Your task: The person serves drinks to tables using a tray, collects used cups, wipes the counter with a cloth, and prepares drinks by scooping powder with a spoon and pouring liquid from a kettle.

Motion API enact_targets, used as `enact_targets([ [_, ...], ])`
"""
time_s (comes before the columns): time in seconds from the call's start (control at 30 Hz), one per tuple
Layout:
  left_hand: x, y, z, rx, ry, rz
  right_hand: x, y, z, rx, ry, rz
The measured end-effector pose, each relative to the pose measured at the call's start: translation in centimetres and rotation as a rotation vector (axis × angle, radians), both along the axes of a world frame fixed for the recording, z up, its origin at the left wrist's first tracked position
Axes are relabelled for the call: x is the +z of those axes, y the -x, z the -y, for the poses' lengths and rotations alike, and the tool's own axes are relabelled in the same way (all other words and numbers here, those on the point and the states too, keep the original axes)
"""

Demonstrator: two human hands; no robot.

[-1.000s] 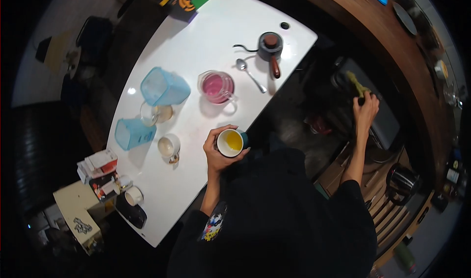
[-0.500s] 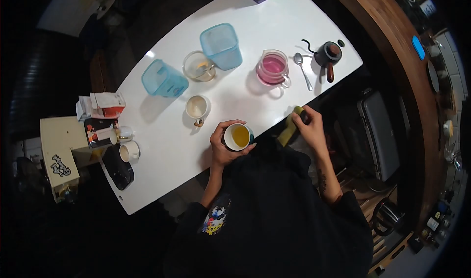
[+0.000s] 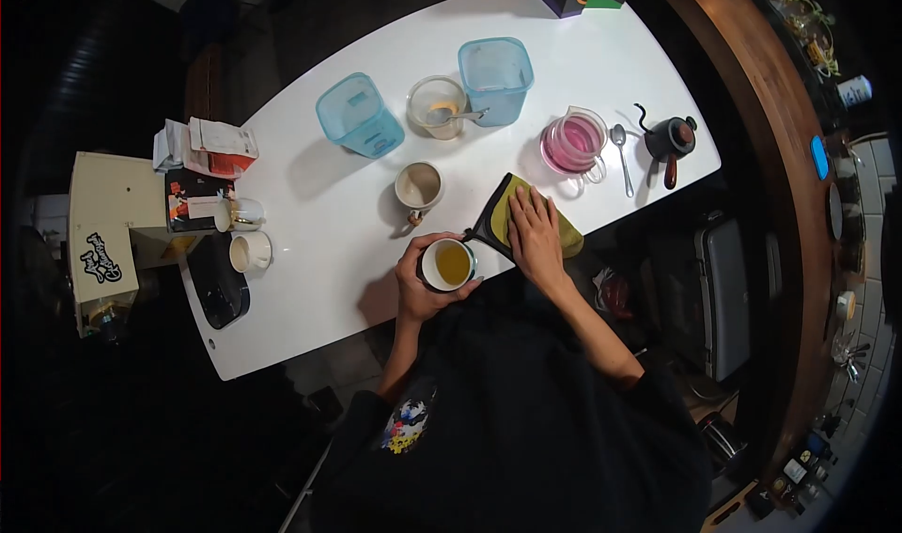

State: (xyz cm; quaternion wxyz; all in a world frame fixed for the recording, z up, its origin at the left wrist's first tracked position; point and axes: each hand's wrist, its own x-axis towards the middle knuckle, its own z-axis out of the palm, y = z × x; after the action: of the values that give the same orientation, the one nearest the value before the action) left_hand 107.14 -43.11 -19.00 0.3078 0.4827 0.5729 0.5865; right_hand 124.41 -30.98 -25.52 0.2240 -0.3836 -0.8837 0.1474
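Note:
My left hand (image 3: 420, 279) is wrapped around a cup (image 3: 427, 264) of yellowish liquid, held at the near edge of the white table (image 3: 319, 251). Flat on a green cloth (image 3: 503, 204) with dark edging lies my right hand (image 3: 536, 232), its fingers stretched out. The cloth is spread on the tabletop, its near part at the edge. Just beyond the held cup stands a pale mug (image 3: 419, 185) with a brown handle. A glass jug (image 3: 573, 143) with pink liquid is to the right, past the cloth.
Two blue plastic containers (image 3: 360, 117) and a clear glass bowl (image 3: 437, 107) with a spoon in it stand at the back. On the right are a metal spoon (image 3: 623, 160) and a black gooseneck kettle (image 3: 670, 139). White cups (image 3: 250, 251), paper bags (image 3: 223, 145) and a grinder-like machine (image 3: 108, 242) are left.
My right hand has brought the green cloth up from beside the table edge and laid it out on the tabletop. My left hand still holds the cup. The view has shifted slightly.

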Motion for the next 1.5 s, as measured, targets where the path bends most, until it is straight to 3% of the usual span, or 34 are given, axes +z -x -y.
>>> enact_targets([
  [0.23,-0.1,0.9,0.4,0.056,-0.002,0.0,-0.2,1.2,-0.3,0.012,0.037,0.141],
  [0.57,0.3,1.2,0.5,0.068,-0.002,-0.07,-0.4,4.2,-7.5,-0.011,-0.041,0.054],
  [0.83,0.1,1.4,0.9,0.077,-0.003,-0.061,0.5,1.4,0.2,0.043,0.077,0.132],
  [1.2,0.2,3.2,3.1,0.155,-0.002,-0.081,-1.2,5.1,-7.5,-0.128,-0.035,0.096],
  [1.33,0.2,4.5,4.4,0.218,0.013,-0.151,-0.8,5.6,-5.4,-0.13,-0.057,0.1],
  [1.5,0.0,6.3,5.6,0.325,0.009,-0.121,-0.2,4.8,4.9,0.124,0.065,0.118],
])
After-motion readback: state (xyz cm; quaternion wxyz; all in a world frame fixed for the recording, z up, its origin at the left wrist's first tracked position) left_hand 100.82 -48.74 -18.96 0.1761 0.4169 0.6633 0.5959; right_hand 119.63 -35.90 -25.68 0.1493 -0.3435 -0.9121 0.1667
